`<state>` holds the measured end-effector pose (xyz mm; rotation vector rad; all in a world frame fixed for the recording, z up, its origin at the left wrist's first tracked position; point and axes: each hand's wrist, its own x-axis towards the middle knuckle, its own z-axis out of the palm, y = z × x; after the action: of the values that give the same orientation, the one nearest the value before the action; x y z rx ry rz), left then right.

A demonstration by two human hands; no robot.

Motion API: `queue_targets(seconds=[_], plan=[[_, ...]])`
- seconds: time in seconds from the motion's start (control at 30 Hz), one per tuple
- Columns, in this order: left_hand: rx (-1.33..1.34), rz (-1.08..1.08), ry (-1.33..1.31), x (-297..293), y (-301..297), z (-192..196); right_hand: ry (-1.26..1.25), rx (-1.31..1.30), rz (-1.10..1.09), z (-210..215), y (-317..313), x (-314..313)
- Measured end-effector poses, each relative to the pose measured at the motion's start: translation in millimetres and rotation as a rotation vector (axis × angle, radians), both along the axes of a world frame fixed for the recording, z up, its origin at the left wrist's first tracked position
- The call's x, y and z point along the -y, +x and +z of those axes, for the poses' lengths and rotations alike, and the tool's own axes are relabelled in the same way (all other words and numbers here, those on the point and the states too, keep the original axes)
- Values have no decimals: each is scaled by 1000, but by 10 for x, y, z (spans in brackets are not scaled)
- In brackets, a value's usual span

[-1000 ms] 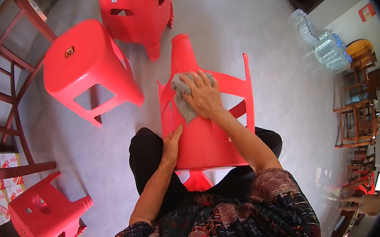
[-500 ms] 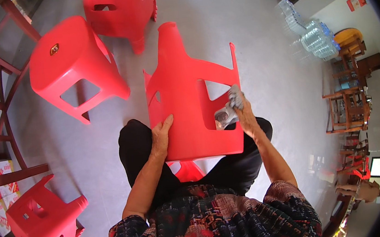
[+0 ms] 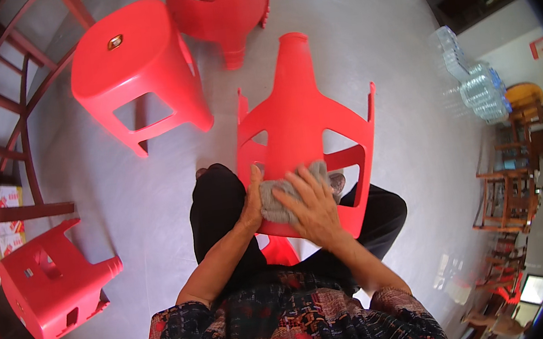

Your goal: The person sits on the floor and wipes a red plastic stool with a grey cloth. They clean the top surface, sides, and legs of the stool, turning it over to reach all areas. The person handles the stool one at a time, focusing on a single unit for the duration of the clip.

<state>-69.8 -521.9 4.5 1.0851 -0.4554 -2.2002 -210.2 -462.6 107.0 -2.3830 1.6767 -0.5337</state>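
On the far left is a red stool (image 3: pixel 52 285) of moulded plastic; farther up, a second stool (image 3: pixel 133 51) has a glossy, round-cornered seat and flared legs. In the middle, the stool being wiped (image 3: pixel 300 123) lies on its side between the person's knees (image 3: pixel 216 198), legs pointing away. The left hand (image 3: pixel 251 205) lays its thumb along that stool's left edge; the other fingers are mostly hidden, so I can't tell how firmly they close. I'd brace harder there, as slick plastic could slide under brisk rubbing. Just beside that thumb, the soft grey cloth (image 3: pixel 276 210) bunches beneath the right hand (image 3: pixel 315 208), its fingers slightly apart and laid over it. I'd press evenly, follow the panel's curve, then refold the cloth for the cut-out's edges. Farther right, clear plastic bottles (image 3: pixel 485 93) catch the light.
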Motion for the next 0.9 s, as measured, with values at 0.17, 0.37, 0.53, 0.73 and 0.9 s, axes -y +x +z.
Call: queue_targets(seconds=[0.17,0.37,0.53,0.73,0.9], plan=[[127,151,-326,-63,-169,-309,-92,-183,62,-101,8,1094],[278,-287,-341,11,-6,124,17,-520,22,-557,10,2022],[367,-257,-357,8,21,230,538,-834,215,-921,613,2198],[204,-115,-245,27,16,90,432,-795,295,-908,483,2190],[114,-8,-261,31,9,161,-44,-507,72,-539,-4,2067]])
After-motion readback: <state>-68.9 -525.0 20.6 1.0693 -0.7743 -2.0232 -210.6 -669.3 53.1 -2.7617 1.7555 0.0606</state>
